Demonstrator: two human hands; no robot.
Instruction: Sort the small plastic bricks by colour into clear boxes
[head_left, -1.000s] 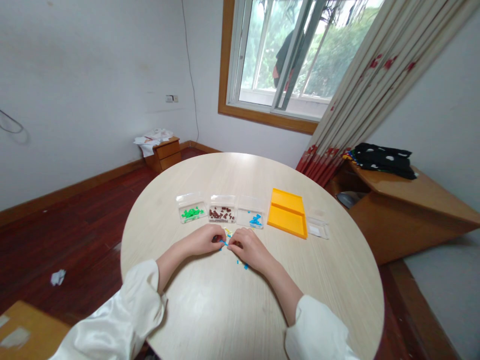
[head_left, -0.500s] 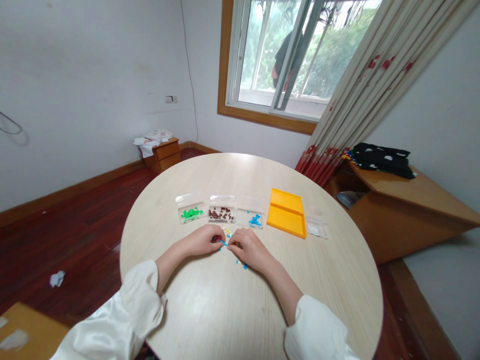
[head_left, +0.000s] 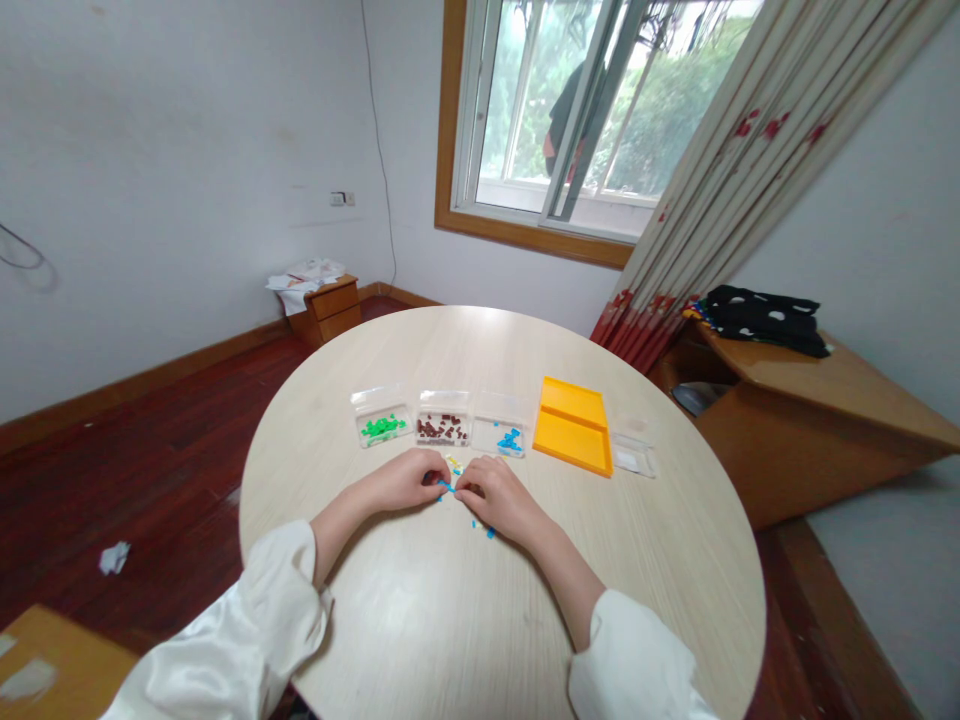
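Between my hands is a small, thin blue piece (head_left: 445, 486), like a toy building brick. My left hand (head_left: 417, 478) pinches its left end with thumb and fingers. At its right end, the closed fingertips of my right hand (head_left: 498, 493) grip it too; part of the piece is hidden by the fingers. Just beyond the fingertips lie small yellow, white and blue pieces (head_left: 454, 465). A few loose blue and pale bits (head_left: 490, 533) rest on the table below my right hand.
Behind my hands stand clear boxes of green pieces (head_left: 383, 428), brown pieces (head_left: 442, 430) and blue pieces (head_left: 511, 440). To their right is an open yellow case (head_left: 574, 443) beside a small clear box (head_left: 634, 457). All sit on a round pale table (head_left: 435, 620).
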